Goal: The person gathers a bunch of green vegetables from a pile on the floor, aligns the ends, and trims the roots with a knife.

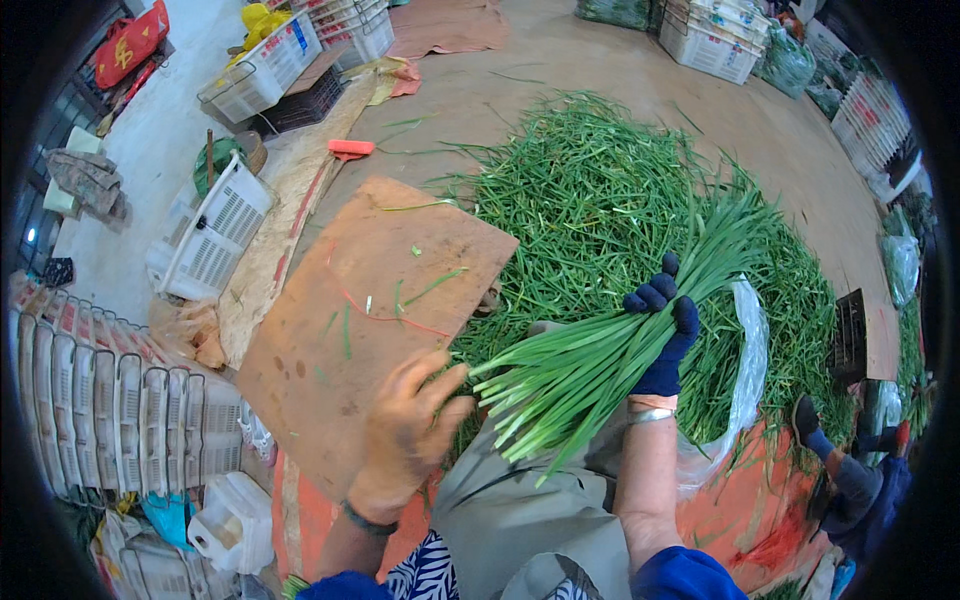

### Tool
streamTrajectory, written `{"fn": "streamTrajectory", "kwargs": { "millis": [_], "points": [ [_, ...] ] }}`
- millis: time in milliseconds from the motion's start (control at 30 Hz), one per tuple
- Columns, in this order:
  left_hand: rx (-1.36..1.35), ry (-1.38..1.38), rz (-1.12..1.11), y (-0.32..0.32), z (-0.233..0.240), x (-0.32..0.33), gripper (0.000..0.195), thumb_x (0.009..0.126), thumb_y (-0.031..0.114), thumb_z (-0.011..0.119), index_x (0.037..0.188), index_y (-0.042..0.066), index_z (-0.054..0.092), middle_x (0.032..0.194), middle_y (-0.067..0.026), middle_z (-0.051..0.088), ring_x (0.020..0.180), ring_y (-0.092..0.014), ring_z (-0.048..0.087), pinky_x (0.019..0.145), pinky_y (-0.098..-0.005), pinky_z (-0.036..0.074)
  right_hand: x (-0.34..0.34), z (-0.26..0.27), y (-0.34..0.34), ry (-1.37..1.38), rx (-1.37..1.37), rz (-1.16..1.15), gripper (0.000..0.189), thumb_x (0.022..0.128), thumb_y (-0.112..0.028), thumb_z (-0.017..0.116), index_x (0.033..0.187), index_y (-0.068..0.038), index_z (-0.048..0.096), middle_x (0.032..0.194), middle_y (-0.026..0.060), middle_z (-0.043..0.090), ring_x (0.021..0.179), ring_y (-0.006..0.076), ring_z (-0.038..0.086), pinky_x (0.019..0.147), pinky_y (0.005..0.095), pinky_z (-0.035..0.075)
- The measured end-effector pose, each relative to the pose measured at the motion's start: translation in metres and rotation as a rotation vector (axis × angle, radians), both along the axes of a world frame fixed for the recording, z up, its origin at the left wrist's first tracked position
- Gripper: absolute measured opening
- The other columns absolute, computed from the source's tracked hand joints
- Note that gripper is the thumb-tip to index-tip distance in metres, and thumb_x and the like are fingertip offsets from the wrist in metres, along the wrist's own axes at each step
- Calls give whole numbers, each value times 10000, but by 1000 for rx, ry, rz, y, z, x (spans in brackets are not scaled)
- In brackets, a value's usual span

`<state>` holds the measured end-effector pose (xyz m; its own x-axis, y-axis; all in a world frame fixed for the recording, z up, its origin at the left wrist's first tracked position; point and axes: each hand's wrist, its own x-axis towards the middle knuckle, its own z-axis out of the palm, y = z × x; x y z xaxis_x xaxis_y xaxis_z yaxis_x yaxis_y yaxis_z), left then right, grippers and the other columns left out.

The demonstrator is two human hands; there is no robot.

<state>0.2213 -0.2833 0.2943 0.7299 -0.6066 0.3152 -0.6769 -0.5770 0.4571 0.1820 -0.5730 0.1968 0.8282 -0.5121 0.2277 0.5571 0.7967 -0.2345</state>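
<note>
My right hand [664,330], in a dark blue knitted glove, grips a thick bunch of long flat green leaves, probably garlic chives [577,375]. Their pale stem ends fan toward my left hand, above grey cloth on my lap. Bare and blurred by motion, my left hand [412,427] has bent fingers beside those stem ends. Whether it pinches a stalk is unclear. Under and beyond it lies a brown board [300,405] with a thin red strand [360,309] and loose leaf scraps. A large heap of the same greens [585,202] spreads across the floor ahead.
A clear plastic bag [750,352] lies against the heap at right. Stacked white crates [135,420] and a plastic jug [232,517] stand at left. A red-orange scraper-like tool [351,148] lies past the board. Another person's leg [832,457] shows at far right.
</note>
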Motion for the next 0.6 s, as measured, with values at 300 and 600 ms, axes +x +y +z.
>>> {"fn": "streamTrajectory", "kwargs": {
  "millis": [300, 600],
  "points": [
    [-147, -61, -118, -21, -59, 7, 169, 658, 80, 672, 805, 66, 590, 939, -87, 578, 970, -297, 541, 818, -392, 451, 4, 7, 15, 0, 32, 21, 570, 763, -169, 578, 1263, -13, 352, 816, 0, 455, 700, 123, 463, 712, 323, 411],
    [697, 274, -151, 89, -67, -41, 236, 760, 78, 598, 994, 60, 581, 794, -130, 587, 738, -302, 584, 649, -352, 480, -9, -2, -15, -5, 40, -109, 546, 778, -138, 572, 1261, -2, 358, 842, 1, 461, 727, 117, 470, 730, 303, 404]
  ]
}}
